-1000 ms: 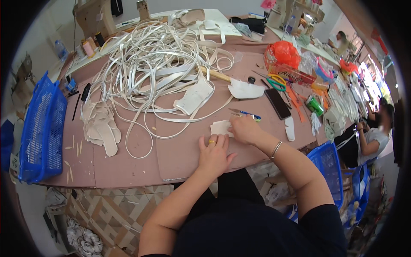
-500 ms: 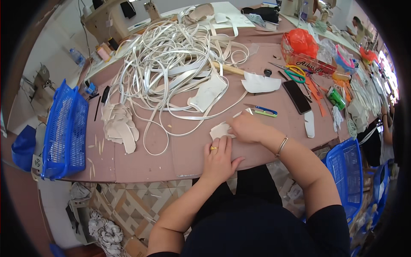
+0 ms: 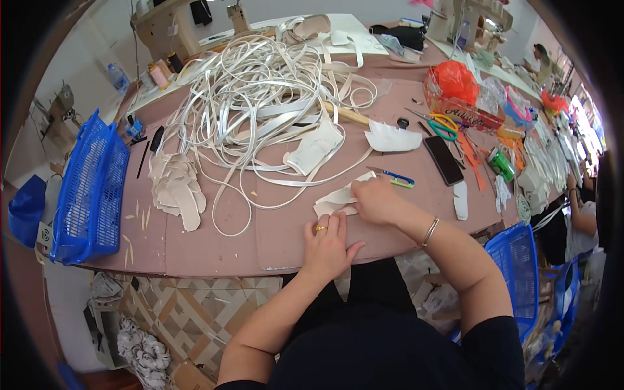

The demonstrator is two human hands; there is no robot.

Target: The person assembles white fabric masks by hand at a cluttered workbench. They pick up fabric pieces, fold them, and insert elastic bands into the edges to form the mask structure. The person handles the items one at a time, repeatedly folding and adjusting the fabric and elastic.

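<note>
A big pinkish-brown table (image 3: pixel 214 244) held a tangled heap of white straps (image 3: pixel 260 84), a pile of cream cut-out pieces (image 3: pixel 174 188), a black phone (image 3: pixel 444 160) and green-handled scissors (image 3: pixel 443 125).

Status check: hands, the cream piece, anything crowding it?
Left hand flat on cream cut piece. Right hand pressing its right end. Blue-handled snips just beyond, white strap loop close left.
</note>
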